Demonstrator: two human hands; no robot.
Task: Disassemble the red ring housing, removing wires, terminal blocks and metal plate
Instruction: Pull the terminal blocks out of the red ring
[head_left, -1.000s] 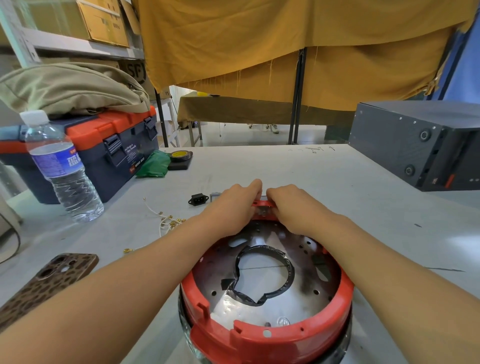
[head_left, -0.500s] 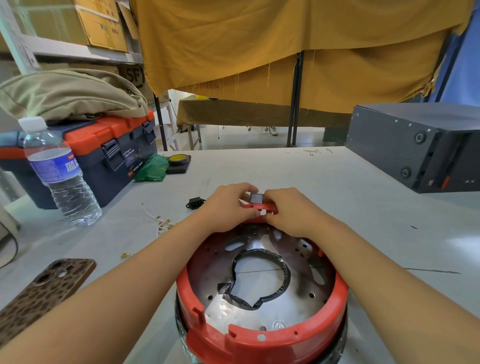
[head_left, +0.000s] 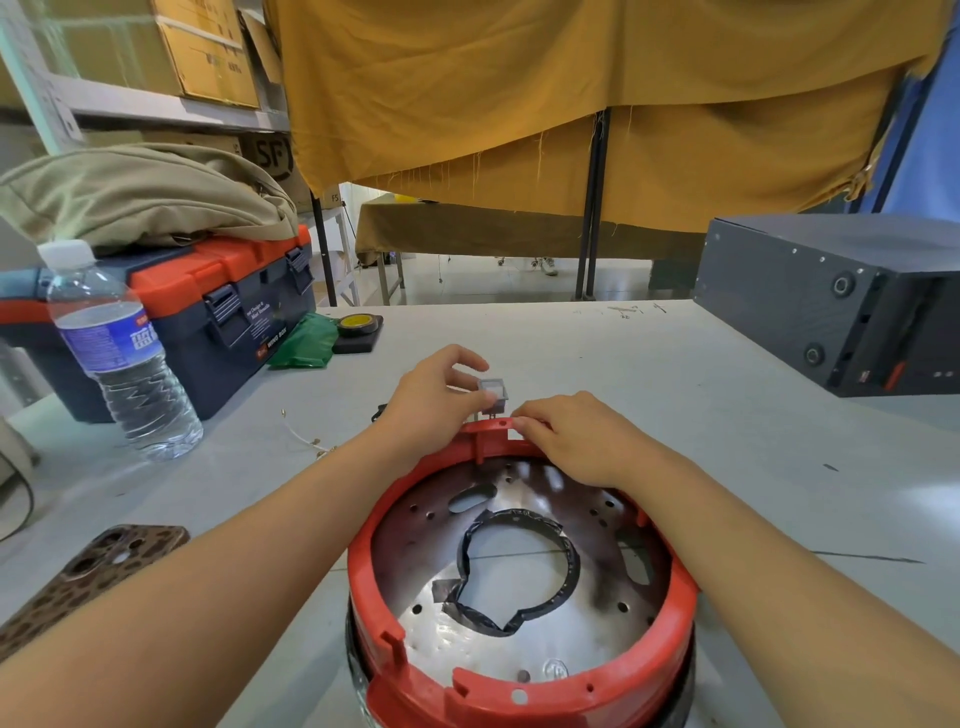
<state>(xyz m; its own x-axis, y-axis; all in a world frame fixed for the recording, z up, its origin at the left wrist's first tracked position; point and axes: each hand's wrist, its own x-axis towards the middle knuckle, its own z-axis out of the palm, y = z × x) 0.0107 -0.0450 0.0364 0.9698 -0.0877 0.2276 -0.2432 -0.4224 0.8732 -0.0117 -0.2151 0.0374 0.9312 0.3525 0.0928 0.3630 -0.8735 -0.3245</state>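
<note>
The red ring housing (head_left: 519, 693) stands on the table close to me. Inside it lies a round metal plate (head_left: 498, 654) with holes and a black-taped central opening. My left hand (head_left: 431, 400) pinches a small grey square block (head_left: 492, 393) just above the housing's far rim. My right hand (head_left: 576, 436) holds that far rim with curled fingers, right beside an empty rectangular slot (head_left: 516, 434) in the rim.
A thin wire with brass terminals (head_left: 306, 439) lies left of the housing. Further left are a water bottle (head_left: 119, 353), a phone (head_left: 88, 577), a toolbox (head_left: 208, 306), a green cloth (head_left: 306, 340) and tape roll (head_left: 357, 323). A dark metal box (head_left: 841, 301) sits right.
My left hand has lifted the small grey block up and out of the far rim. The right hand stayed on the rim. The camera moved slightly.
</note>
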